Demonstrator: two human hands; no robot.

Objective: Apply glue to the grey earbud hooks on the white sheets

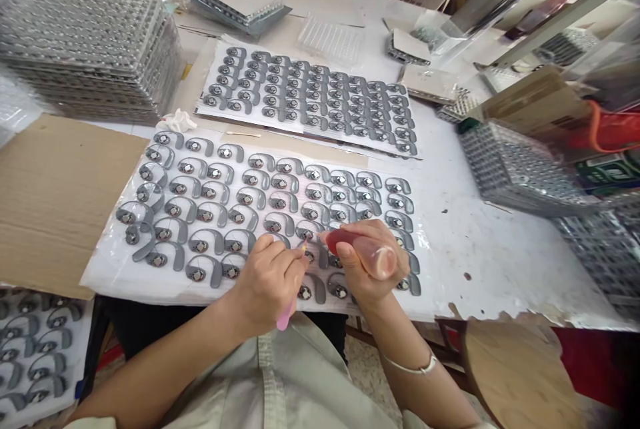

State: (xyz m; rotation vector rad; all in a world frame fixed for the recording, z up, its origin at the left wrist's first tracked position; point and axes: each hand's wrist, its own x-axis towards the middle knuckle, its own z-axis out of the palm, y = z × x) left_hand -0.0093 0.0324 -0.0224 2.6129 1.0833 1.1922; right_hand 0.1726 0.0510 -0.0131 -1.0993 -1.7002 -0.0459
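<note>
Left hand (265, 286) holds one pink tool (286, 317), right hand (373, 288) one bottle (345, 240).

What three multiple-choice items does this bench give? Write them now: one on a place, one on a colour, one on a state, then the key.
1. Which wrist wears the thin bracelet?
A. Left
B. Right
C. Neither

2. What colour are the curved parts on the white sheet?
A. Red
B. Yellow
C. Grey

3. What state is the pink-handled pick in?
A. Gripped in a hand
B. Lying on the cardboard
C. Standing in a tray

Answers:
1. B, the bracelet circles the wrist behind the right hand, which holds a plastic bottle with a red end.
2. C, the curved parts show grey around their metal discs.
3. A, the left hand pinches the pick above the sheet.
</note>
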